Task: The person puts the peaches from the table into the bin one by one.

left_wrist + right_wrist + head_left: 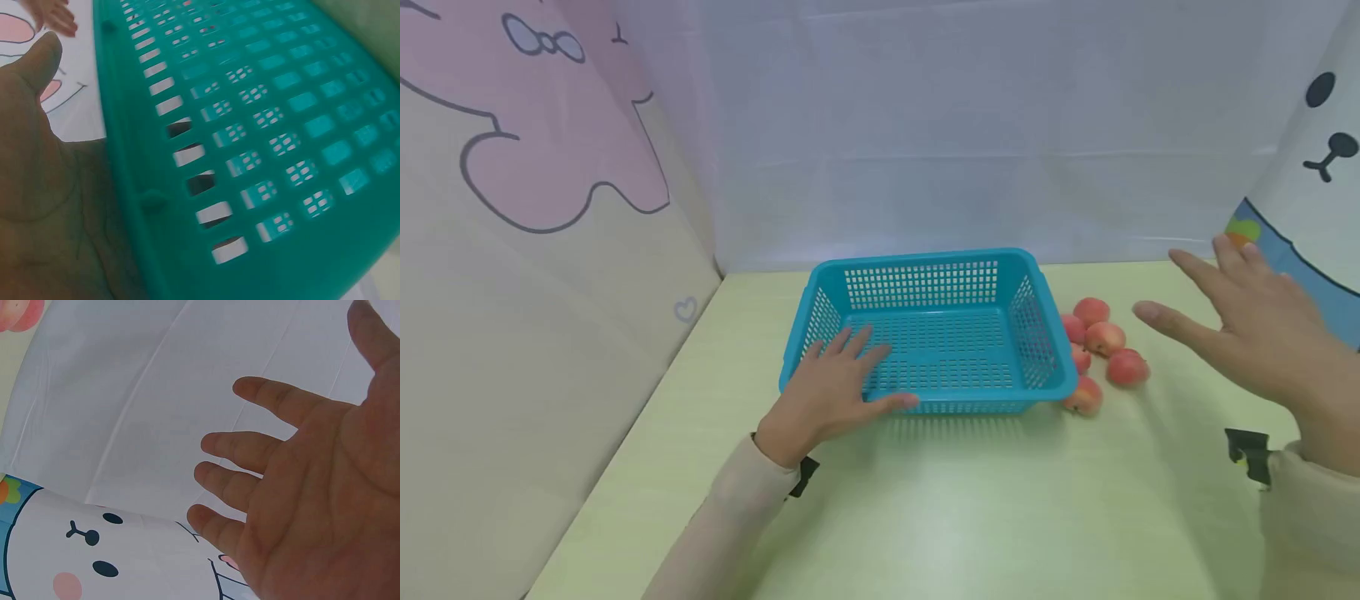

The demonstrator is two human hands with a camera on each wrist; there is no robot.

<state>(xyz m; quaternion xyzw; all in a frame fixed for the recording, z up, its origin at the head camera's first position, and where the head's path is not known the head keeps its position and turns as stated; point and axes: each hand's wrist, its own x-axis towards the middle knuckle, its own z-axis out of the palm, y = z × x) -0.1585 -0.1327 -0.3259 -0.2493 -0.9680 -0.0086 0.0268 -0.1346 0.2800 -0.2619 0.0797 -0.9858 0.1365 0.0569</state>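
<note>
A turquoise plastic basket (917, 261) with perforated walls stands on the table, nothing inside it. My left hand (831, 396) hovers over its front left edge, fingers spread and straight; in the left wrist view the palm (44, 187) is close beside the basket's side (137, 212), and whether they touch I cannot tell. Several small red and yellow apples (1127, 367) lie against and near the basket's right side, some partly hidden by it. To the right of the apples my right hand (1262, 325) is raised in the air, fingers extended, holding nothing.
The pale yellow-green table (970, 508) carries the basket and apples. A white sheet (985, 125) hangs behind as a wall. Cartoon-printed sheets stand at the left (550, 158) and right (1307, 167). Dark strap pieces (1249, 454) show at my sleeve cuffs.
</note>
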